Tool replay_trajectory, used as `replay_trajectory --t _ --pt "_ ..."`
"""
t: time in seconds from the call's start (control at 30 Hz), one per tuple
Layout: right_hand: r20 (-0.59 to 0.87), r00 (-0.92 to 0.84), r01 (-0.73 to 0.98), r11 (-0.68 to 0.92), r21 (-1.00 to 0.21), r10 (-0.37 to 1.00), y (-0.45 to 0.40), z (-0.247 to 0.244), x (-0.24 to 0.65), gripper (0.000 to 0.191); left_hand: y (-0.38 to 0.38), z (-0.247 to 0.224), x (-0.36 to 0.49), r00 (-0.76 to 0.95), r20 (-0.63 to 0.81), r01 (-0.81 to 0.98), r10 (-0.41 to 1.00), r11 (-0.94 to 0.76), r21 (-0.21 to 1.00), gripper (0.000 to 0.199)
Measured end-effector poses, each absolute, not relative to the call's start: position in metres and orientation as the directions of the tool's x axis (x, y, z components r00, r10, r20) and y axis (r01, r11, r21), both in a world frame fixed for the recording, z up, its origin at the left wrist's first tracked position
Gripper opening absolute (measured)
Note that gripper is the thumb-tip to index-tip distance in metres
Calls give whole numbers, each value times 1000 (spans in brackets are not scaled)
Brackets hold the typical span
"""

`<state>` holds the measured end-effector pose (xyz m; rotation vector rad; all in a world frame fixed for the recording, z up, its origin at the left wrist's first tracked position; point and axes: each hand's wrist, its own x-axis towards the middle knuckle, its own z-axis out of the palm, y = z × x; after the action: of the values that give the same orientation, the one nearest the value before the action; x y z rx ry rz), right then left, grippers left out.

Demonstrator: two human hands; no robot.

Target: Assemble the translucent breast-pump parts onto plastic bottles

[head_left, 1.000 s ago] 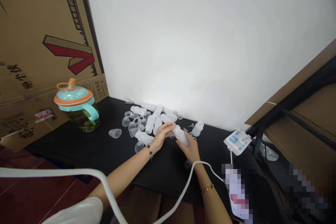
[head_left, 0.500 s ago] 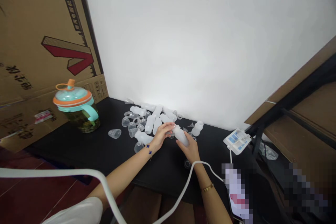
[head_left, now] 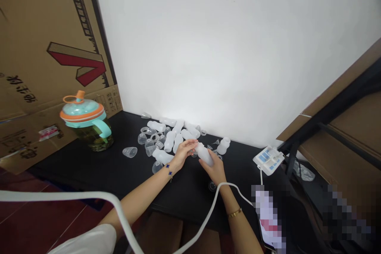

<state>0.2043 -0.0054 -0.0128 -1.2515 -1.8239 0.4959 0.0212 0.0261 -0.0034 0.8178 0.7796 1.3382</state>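
My right hand (head_left: 214, 168) grips a translucent white plastic bottle (head_left: 205, 154) around its body. My left hand (head_left: 184, 151) meets the bottle's upper end, with the fingertips against it. Just beyond my hands lies a loose pile of similar bottles (head_left: 170, 141) mixed with transparent funnel-shaped plastic cups (head_left: 150, 144). One more cup (head_left: 129, 152) lies on its side to the left of the pile. Whatever my left fingers cover at the bottle's end is hidden.
The parts lie on a black table (head_left: 187, 194) against a white wall. A teal-and-orange lidded tumbler (head_left: 87, 121) stands at left before large cardboard sheets (head_left: 53, 47). A white control unit (head_left: 268, 160) sits at right, and a white cable (head_left: 208, 214) crosses my right wrist.
My hands and the bottle have stayed almost in place. The whole view has shifted only slightly.
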Motion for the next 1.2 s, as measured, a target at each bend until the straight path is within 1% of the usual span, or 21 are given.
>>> replay_trajectory --t 0.2,0.4,0.57,0.77,1.2 --pt "403 -130 564 402 -721 906 -5 -14 205 52 26 -2 20 76 -19 -511 997 55 858 41" --pt "406 -140 562 410 -719 903 -5 -13 206 51 24 -1 20 83 9 -493 997 33 869 37" --pt "407 -142 563 412 -716 902 -5 -12 205 51 25 -2 22 55 11 -490 998 17 872 43" --pt "422 -144 568 424 -706 895 -5 -14 204 49 26 -5 22 65 -5 -500 998 36 865 42" --pt "412 -125 565 407 -718 902 -8 -7 204 49 23 1 21 82 5 -520 997 39 854 46"
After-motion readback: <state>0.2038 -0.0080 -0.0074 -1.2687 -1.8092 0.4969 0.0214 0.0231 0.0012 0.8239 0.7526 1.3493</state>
